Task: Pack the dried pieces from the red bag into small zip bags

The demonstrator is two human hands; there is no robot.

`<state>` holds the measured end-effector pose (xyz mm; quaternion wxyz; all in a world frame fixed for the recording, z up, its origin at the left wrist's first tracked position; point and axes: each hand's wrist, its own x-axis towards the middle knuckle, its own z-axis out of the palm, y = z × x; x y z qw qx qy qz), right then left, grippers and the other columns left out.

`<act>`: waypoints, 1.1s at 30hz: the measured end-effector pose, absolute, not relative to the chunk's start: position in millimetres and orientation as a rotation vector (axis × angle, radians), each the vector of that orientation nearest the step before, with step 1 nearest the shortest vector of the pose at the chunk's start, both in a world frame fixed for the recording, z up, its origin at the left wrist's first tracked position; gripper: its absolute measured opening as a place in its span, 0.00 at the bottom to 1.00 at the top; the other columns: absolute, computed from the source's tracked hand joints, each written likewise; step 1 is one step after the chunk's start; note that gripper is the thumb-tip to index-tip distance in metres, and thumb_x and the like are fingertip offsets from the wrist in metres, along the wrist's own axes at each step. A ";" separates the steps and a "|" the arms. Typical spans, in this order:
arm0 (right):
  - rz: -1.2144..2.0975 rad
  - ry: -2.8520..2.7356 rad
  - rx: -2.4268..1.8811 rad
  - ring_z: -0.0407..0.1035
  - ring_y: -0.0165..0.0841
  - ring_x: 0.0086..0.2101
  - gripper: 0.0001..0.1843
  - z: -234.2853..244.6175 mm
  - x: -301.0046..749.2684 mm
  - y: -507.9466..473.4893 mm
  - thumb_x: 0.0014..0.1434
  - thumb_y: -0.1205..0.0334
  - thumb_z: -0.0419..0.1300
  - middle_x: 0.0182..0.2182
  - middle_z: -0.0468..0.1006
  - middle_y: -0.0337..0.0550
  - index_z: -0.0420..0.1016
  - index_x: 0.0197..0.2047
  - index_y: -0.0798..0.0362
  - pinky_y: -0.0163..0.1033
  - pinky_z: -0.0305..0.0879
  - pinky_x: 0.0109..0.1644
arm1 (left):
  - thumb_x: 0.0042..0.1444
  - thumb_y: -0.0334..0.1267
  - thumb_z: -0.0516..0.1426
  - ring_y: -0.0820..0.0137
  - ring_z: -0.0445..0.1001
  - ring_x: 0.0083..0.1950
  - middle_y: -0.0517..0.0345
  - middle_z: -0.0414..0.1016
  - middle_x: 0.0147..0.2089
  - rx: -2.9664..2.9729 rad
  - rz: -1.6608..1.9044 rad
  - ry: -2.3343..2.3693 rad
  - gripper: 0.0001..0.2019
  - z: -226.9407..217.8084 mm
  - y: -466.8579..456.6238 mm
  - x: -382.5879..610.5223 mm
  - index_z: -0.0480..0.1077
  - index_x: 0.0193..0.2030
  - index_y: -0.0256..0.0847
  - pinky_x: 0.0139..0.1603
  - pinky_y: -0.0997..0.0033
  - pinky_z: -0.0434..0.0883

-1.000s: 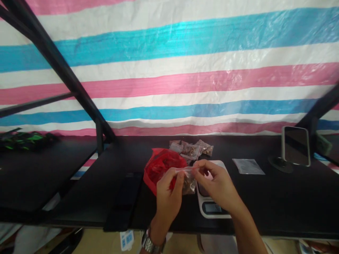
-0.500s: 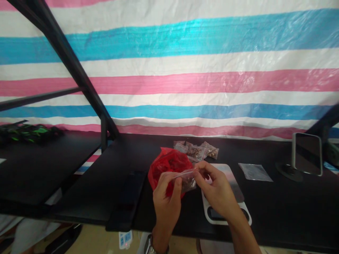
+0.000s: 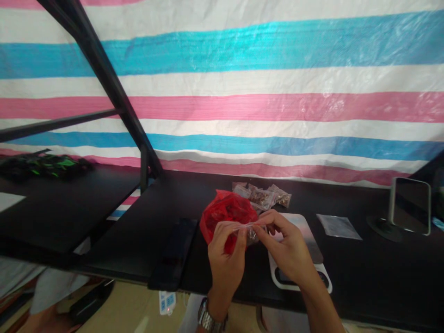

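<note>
Between my two hands is a small clear zip bag (image 3: 252,235) with something greyish inside that I cannot make out. My left hand (image 3: 227,254) pinches the bag's top edge at its left end. My right hand (image 3: 286,243) pinches the same edge farther right, thumb against the fingers. Just behind my left hand sits an open red plastic bag (image 3: 225,208), its contents hidden. Under and beside my right hand lies a white kitchen scale (image 3: 314,247), partly covered by that hand. Filled zip bags (image 3: 263,199) with small brass-coloured pieces lie in a pile behind.
A flat clear bag (image 3: 339,226) lies right of the scale. Farther right stands a framed screen or mirror (image 3: 411,206) on a round base. A dark flat panel (image 3: 175,254) lies left on the black table (image 3: 128,240). Part of another person (image 3: 57,286) shows at lower left.
My right hand has slid inward along the bag's top edge, so both hands are closer together. The whole view has shifted slightly; the other things keep their places.
</note>
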<state>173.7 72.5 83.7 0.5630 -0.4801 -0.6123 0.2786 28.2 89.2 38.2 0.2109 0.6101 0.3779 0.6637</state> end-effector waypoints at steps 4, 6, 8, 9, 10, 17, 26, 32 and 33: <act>0.705 -1.486 -1.158 0.63 0.31 0.30 0.03 83.4 175.1 72.2 0.63 0.63 0.66 0.30 0.75 0.36 0.81 0.36 0.49 0.37 0.60 0.35 | 0.68 0.32 0.62 0.72 0.79 0.40 0.62 0.80 0.37 1.656 1.851 1.046 0.07 36.1 88.6 26.4 0.77 0.37 0.44 0.45 0.75 0.77; 0.720 -1.512 -1.166 0.64 0.31 0.31 0.04 82.9 174.2 72.6 0.64 0.63 0.65 0.32 0.76 0.37 0.81 0.37 0.49 0.37 0.60 0.36 | 0.68 0.32 0.62 0.72 0.78 0.40 0.62 0.80 0.36 1.662 1.847 1.032 0.07 36.2 88.0 25.6 0.77 0.37 0.45 0.45 0.75 0.76; 0.738 -1.537 -1.157 0.66 0.31 0.32 0.04 82.3 172.9 72.6 0.66 0.63 0.64 0.34 0.77 0.38 0.81 0.38 0.49 0.37 0.61 0.36 | 0.67 0.32 0.62 0.71 0.78 0.40 0.62 0.80 0.36 1.686 1.838 1.009 0.07 37.0 87.2 25.4 0.77 0.37 0.45 0.45 0.75 0.76; 0.740 -1.545 -1.152 0.66 0.31 0.33 0.04 82.0 172.4 72.4 0.66 0.63 0.64 0.34 0.78 0.38 0.81 0.38 0.49 0.37 0.61 0.36 | 0.67 0.31 0.62 0.71 0.78 0.40 0.62 0.80 0.36 1.702 1.829 0.994 0.07 37.5 86.7 25.4 0.77 0.37 0.45 0.46 0.75 0.76; 0.735 -1.549 -1.148 0.66 0.32 0.33 0.05 81.8 172.2 72.0 0.66 0.63 0.63 0.35 0.78 0.39 0.81 0.38 0.49 0.37 0.61 0.36 | 0.67 0.31 0.62 0.71 0.78 0.40 0.62 0.80 0.36 1.716 1.817 0.981 0.07 37.9 86.1 25.5 0.77 0.37 0.45 0.46 0.74 0.76; 0.708 -1.558 -1.175 0.65 0.32 0.33 0.05 79.9 177.9 68.4 0.65 0.63 0.64 0.34 0.77 0.39 0.81 0.37 0.49 0.38 0.61 0.37 | 0.68 0.31 0.62 0.70 0.77 0.42 0.61 0.79 0.38 1.705 1.778 0.937 0.05 35.7 82.5 27.3 0.76 0.40 0.44 0.47 0.72 0.75; 0.741 -1.501 -1.207 0.62 0.32 0.31 0.06 76.2 181.2 69.2 0.65 0.59 0.63 0.30 0.71 0.36 0.77 0.37 0.49 0.38 0.59 0.36 | 0.68 0.33 0.62 0.70 0.78 0.42 0.61 0.79 0.38 1.667 1.771 0.988 0.05 33.4 83.7 24.1 0.77 0.39 0.44 0.47 0.74 0.75; 0.680 -1.466 -1.140 0.62 0.31 0.31 0.07 78.1 181.9 68.8 0.63 0.62 0.65 0.29 0.72 0.36 0.77 0.32 0.49 0.37 0.58 0.36 | 0.68 0.33 0.62 0.68 0.78 0.43 0.58 0.80 0.40 1.673 1.762 0.975 0.03 32.1 84.4 20.8 0.78 0.41 0.44 0.47 0.71 0.75; 0.683 -1.462 -1.136 0.62 0.32 0.31 0.07 78.3 182.5 68.9 0.63 0.62 0.66 0.30 0.72 0.37 0.77 0.31 0.49 0.38 0.58 0.36 | 0.68 0.33 0.62 0.68 0.78 0.43 0.58 0.80 0.40 1.677 1.766 0.977 0.03 31.7 84.6 20.1 0.78 0.41 0.44 0.47 0.71 0.75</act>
